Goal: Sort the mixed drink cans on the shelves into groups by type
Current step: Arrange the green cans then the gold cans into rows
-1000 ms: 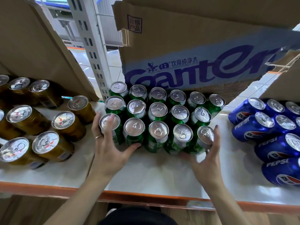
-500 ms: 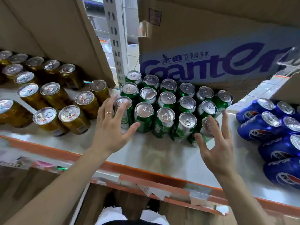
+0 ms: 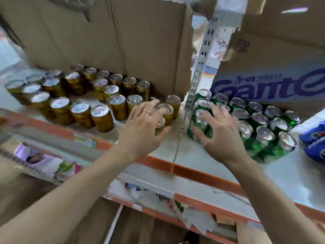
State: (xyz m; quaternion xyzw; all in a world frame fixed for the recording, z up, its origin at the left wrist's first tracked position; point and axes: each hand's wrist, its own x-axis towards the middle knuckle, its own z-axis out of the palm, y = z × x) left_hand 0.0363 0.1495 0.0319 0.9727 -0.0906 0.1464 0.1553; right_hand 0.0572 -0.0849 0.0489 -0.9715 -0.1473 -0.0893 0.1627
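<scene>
Three groups of cans stand on the white shelf (image 3: 177,152). Gold cans (image 3: 102,117) fill the left bay, green cans (image 3: 263,136) stand in rows in the middle, and blue Pepsi cans (image 3: 314,138) lie on their sides at the far right edge. My left hand (image 3: 140,131), with a ring, has its fingers spread over the rightmost gold cans (image 3: 167,111) near the shelf post. My right hand (image 3: 221,138) reaches with spread fingers over the front-left green can (image 3: 200,120), thumb beside it. The frame is blurred, so contact is unclear.
A perforated metal upright (image 3: 200,67) divides the gold bay from the green one. A plain cardboard box (image 3: 123,41) hangs above the gold cans and a Ganten box (image 3: 272,76) above the green ones. The shelf has an orange front edge (image 3: 202,175) with paper labels.
The view has swung left, showing more gold cans. My left hand moved from the green block to the rightmost gold cans. My right hand moved from the block's right end to its front-left corner.
</scene>
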